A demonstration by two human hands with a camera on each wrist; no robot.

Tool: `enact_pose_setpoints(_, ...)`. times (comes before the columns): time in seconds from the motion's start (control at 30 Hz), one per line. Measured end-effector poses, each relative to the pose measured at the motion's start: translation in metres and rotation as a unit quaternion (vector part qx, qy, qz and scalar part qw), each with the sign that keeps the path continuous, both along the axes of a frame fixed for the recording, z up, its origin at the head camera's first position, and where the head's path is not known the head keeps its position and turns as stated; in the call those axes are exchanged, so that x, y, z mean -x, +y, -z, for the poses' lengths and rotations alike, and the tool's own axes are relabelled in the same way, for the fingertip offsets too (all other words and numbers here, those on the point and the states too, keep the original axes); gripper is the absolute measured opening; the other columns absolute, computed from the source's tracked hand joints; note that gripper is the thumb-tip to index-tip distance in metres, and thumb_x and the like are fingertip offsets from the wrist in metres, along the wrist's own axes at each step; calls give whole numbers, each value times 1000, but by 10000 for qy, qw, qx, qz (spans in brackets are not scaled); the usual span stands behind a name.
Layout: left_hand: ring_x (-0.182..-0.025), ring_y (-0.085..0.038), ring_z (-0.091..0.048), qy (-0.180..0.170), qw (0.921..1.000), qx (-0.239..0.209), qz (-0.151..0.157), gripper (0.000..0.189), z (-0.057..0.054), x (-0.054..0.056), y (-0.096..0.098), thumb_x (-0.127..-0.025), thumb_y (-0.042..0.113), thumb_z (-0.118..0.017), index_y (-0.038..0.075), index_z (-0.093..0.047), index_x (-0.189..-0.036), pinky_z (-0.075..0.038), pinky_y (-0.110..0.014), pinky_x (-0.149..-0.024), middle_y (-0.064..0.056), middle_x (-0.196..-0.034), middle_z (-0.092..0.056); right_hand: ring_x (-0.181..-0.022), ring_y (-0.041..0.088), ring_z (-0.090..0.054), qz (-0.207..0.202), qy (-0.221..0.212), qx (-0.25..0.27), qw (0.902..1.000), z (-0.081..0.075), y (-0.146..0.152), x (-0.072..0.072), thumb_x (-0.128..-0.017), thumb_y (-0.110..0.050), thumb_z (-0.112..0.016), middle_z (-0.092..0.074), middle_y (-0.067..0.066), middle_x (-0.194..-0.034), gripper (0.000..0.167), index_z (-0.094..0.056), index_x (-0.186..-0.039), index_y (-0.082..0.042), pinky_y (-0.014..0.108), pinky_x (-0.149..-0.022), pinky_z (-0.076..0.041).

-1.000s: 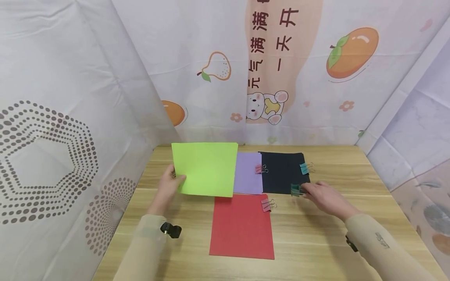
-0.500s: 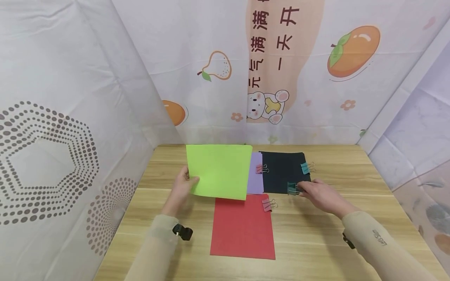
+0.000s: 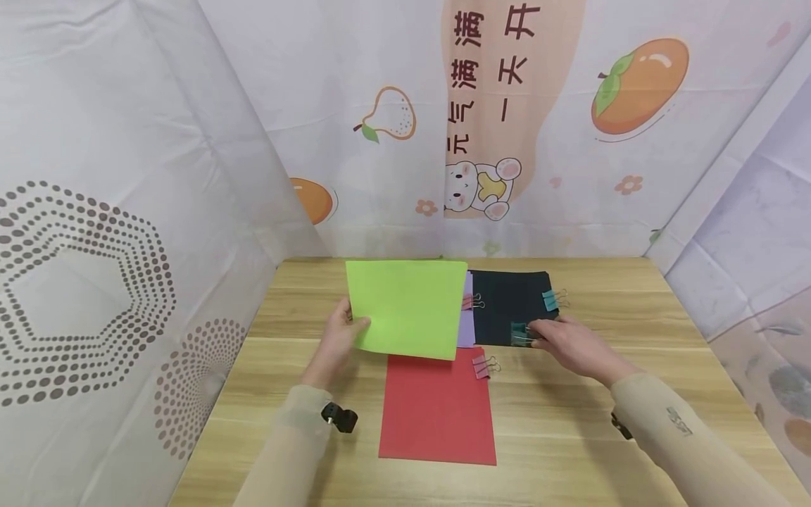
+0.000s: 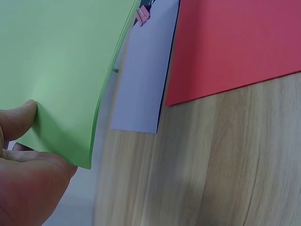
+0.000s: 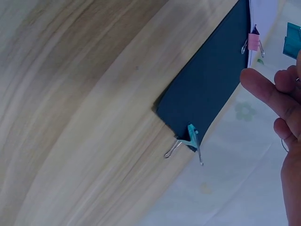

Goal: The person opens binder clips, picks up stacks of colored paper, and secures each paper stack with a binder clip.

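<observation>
A stack of bright green paper [image 3: 408, 306] is raised and tilted, its left edge pinched by my left hand [image 3: 337, 341]. In the left wrist view the thumb [image 4: 19, 121] lies on the front of the green sheets [image 4: 56, 70], with the other fingers behind. My right hand [image 3: 576, 348] holds a dark teal binder clip [image 3: 520, 334] by its wire handles, over the near edge of the black paper [image 3: 510, 303]. That clip [image 5: 292, 41] shows partly at the right wrist view's edge. The green paper hides most of the purple paper [image 3: 466, 331].
Red paper [image 3: 437, 415] lies nearest on the wooden table [image 3: 557, 436], a pink binder clip [image 3: 483, 366] on its right edge. A turquoise binder clip [image 3: 550, 301] grips the black paper's right edge. Another pink clip [image 3: 467, 302] is on the purple paper. Printed curtain [image 3: 304, 105] surrounds the table.
My left hand has carried the green paper to the right, over more of the purple paper. My right hand has moved slightly left with the dark teal binder clip.
</observation>
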State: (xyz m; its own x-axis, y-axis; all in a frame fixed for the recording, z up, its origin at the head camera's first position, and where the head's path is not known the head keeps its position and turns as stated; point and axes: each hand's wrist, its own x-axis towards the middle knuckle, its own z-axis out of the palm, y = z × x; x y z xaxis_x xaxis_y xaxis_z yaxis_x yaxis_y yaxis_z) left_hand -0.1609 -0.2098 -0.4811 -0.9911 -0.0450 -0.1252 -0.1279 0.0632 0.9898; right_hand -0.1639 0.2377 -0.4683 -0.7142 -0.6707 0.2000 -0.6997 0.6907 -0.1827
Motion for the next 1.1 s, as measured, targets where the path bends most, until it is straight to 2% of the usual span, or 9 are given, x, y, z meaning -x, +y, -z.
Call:
enact_pose_setpoints(0.23,-122,-28,-56,175,9997,188,49,46,5,0,6,-98,-5,-58,5,-50,-142,-52,-38,-97,-17,-135,-58,-85,17,-67,58,-16,-40,10000,-7,-8,1,-92,-14,-75,-72,1,-100,22,-68,-111,-7,42,-80,-55)
enact_pose_setpoints(0.37,-123,-30,-56,217,9995,224,69,47,5,0,9,-98,-5,-59,5,-50,-142,-51,-41,-99,-17,-134,-59,-86,17,-64,154,-110,-84,9998,-11,-12,2,-93,-17,-75,-72,0,-100,23,-68,-112,-7,40,-80,-54)
enact_pose_setpoints(0.5,-124,-30,-56,215,9993,278,148,48,6,-1,11,-98,-4,-59,9,-50,-144,-50,-43,-101,-16,-135,-59,-85,18,-63,82,-63,-32,9999,-14,-16,3,-93,-17,-75,-73,1,-100,23,-68,-112,-7,39,-78,-54)
enact_pose_setpoints(0.77,-122,-29,-56,241,9994,174,198,44,10,-3,14,-99,-4,-58,8,-51,-141,-52,-39,-96,-16,-133,-59,-86,18,-67,-106,26,128,9999,-17,-22,4,-92,-15,-75,-74,3,-102,24,-68,-113,-6,38,-79,-55)
enact_pose_setpoints(0.97,-127,-30,-55,220,9993,236,201,46,9,-4,16,-99,-3,-59,7,-50,-143,-47,-46,-106,-15,-137,-58,-86,19,-66,-184,-34,166,9997,-19,-25,5,-93,-14,-74,-74,5,-103,25,-68,-114,-4,39,-79,-56)
enact_pose_setpoints(1.1,-127,-31,-55,233,9993,210,207,46,8,-3,18,-99,-3,-59,7,-51,-143,-46,-48,-108,-16,-137,-59,-86,20,-66,-215,-74,208,9995,-19,-27,5,-93,-13,-74,-73,5,-103,25,-68,-115,-3,40,-79,-56)
